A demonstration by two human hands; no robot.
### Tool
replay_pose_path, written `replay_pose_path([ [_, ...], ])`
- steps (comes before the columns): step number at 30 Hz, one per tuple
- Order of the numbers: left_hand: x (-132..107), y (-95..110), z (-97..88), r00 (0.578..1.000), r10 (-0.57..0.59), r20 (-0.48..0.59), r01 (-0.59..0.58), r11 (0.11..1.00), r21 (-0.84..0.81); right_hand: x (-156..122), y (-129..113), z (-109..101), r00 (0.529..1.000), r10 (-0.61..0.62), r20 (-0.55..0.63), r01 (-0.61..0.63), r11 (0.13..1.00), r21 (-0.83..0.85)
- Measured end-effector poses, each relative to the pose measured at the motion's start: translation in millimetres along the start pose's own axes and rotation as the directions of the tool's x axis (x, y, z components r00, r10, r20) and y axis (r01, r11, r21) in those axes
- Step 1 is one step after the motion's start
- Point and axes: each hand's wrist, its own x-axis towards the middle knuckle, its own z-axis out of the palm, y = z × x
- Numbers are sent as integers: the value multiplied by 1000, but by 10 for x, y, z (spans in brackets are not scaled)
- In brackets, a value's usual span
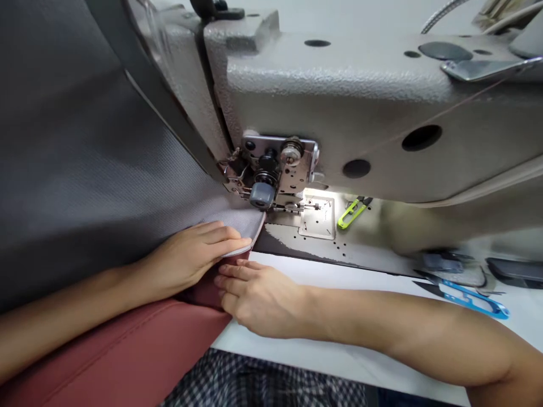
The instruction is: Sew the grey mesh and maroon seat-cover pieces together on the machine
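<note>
Grey textured fabric (127,203) spreads across the left and runs in under the presser foot area of a sewing machine (297,152). My left hand (199,251) lies over its edge, fingers together, pinching the grey layer just in front of the needle area. Below it is red leather-like material (144,350) with a stitched line. My right hand (258,297) sits just below and right of the left one, its fingers curled onto the red material's darker part. Its thumb is hidden. The needle itself cannot be made out.
Yellow-green thread snips (353,213) lie on the machine bed beside the metal plate (322,217). Blue-handled snips (475,299) rest on the white table (331,277) at right, near a dark object (515,272). The machine arm spans overhead.
</note>
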Motion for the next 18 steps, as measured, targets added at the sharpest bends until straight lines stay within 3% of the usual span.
replay_pose_path([
  [11, 151, -86, -100, 992, -16, 128, -19, 964, 264, -115, 203, -85, 999, 45, 25, -45, 999, -5],
  [18, 286, -12, -123, 995, 52, 83, -79, 929, 363, -151, 294, -54, 996, 75, -44, -77, 996, -39],
])
